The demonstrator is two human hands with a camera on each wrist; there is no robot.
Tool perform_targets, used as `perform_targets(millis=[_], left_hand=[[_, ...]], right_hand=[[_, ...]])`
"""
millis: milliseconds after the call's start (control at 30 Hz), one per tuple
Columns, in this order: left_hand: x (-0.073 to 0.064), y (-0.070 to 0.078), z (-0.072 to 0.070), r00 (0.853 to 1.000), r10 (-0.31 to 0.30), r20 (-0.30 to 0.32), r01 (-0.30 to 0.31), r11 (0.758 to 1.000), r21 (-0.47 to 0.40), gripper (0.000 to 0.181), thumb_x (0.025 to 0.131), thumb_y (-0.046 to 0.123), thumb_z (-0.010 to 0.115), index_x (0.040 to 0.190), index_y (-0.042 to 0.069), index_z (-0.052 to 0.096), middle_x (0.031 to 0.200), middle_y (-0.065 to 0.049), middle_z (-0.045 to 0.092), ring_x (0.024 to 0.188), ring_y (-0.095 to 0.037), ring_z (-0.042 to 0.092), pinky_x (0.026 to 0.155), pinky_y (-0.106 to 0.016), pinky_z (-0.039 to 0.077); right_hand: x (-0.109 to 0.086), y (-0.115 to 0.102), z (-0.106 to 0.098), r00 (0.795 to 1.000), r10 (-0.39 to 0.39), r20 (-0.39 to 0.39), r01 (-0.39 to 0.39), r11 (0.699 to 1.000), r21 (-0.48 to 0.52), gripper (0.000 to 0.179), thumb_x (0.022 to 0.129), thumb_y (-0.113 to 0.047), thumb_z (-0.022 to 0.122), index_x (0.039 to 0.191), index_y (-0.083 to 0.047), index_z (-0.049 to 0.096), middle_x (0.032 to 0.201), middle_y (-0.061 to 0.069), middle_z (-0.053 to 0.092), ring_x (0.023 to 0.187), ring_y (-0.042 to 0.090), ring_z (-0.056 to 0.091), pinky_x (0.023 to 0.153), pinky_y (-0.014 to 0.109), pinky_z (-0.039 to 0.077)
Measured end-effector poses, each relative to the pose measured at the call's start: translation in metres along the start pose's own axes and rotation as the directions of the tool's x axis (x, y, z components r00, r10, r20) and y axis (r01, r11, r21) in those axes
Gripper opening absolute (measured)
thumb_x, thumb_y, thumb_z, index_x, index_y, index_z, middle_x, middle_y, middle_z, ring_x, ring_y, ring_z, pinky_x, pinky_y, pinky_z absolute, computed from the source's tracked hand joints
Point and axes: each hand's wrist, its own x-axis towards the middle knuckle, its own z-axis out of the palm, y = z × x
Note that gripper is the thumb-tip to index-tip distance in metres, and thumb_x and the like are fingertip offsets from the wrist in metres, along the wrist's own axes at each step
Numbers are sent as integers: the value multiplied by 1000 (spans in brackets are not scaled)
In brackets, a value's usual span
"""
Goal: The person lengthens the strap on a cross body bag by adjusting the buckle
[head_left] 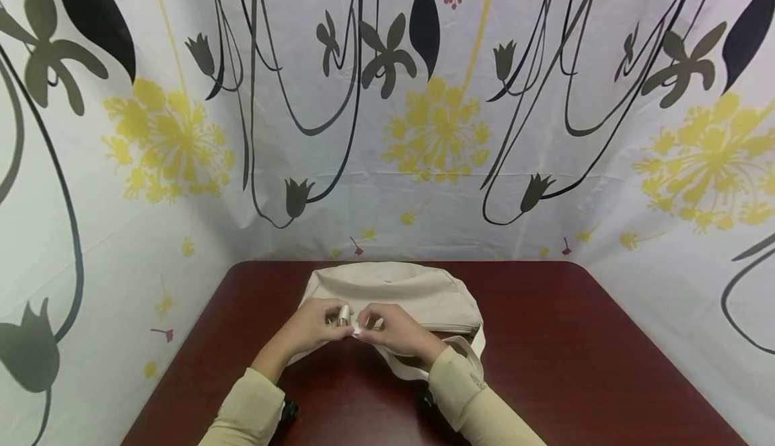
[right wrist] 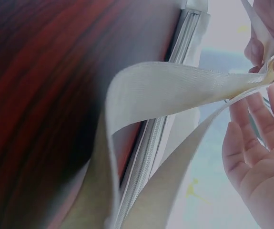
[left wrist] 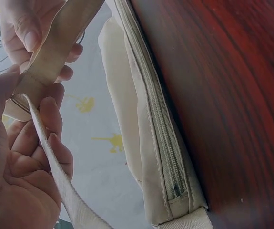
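Note:
A cream shoulder bag (head_left: 393, 291) lies on the table, its zipper (left wrist: 167, 152) running along the near edge. Both hands meet in front of it at the bag's strap (right wrist: 156, 93). My left hand (head_left: 317, 321) pinches the strap between thumb and fingers, beside a thin metal ring (left wrist: 20, 101) through which the strap passes. Close by on the right, my right hand (head_left: 396, 328) grips the strap too, thumb on one face and fingers behind. In the right wrist view, the strap loops from the fingers down past the zipper. The fingertips partly hide the ring.
The dark red wooden table (head_left: 575, 365) extends around the bag. A white curtain (head_left: 387, 130) printed with flowers hangs behind it and at both sides. Dark objects, partly hidden, show near both sleeves (head_left: 248, 405).

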Motion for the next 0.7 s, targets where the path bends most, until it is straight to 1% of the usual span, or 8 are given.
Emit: perform_targets(millis=[200,300,467,700], left_hand=[[-1,0,0,1000,-6,-3,6,1000,16,18,88,29,81,84,27,63,73,15,56,67,-5,51,64,-26,46],[-1,0,-1,1000,-7,-1,7,1000,19,18,88,28,81,84,27,63,73,15,56,67,-5,50,63,-26,45],[-1,1,-1,1000,-7,-1,7,1000,21,18,88,28,81,84,27,63,72,15,55,67,-5,50,63,-25,44],[-2,0,-1,1000,-17,-3,17,1000,11,17,88,28,81,86,27,64,74,15,56,68,-5,51,64,-26,45]], right_hand=[[-4,3,0,1000,-6,14,6,1000,-15,14,91,-14,77,94,-12,63,96,-5,67,91,8,62,83,35,54],[-6,5,0,1000,6,11,-6,1000,-14,15,90,-14,77,92,-11,63,94,-4,67,90,8,62,81,33,53],[-7,7,0,1000,5,0,-5,1000,-29,15,90,-14,78,89,-13,63,92,-7,66,87,4,61,77,26,51],[-6,5,-2,1000,-7,4,7,1000,-20,15,90,-12,78,87,-15,63,92,-8,67,87,4,62,77,24,50]])
